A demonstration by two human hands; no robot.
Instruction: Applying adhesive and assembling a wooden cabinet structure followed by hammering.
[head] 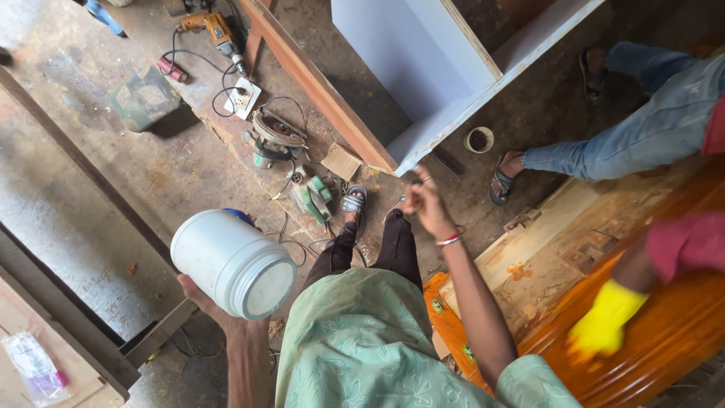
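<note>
My left hand (215,313) grips a white plastic jar (230,261) from below, tilted on its side with the wide bottom end towards me. My right hand (427,202) is held out over my feet near the corner of a white cabinet (411,68). Its fingers are curled together, with a ring and bracelets on it. Nothing clear shows between the fingers. My green garment and dark trousers fill the lower middle, with sandals on my feet.
An orange drill (211,26), a socket block (243,97), a circular saw (276,136) and cables lie on the floor. A small round tin (479,140) stands by a person's sandalled foot (502,177). Another person's yellow-gloved hand (604,325) rests on glossy orange wood (680,317).
</note>
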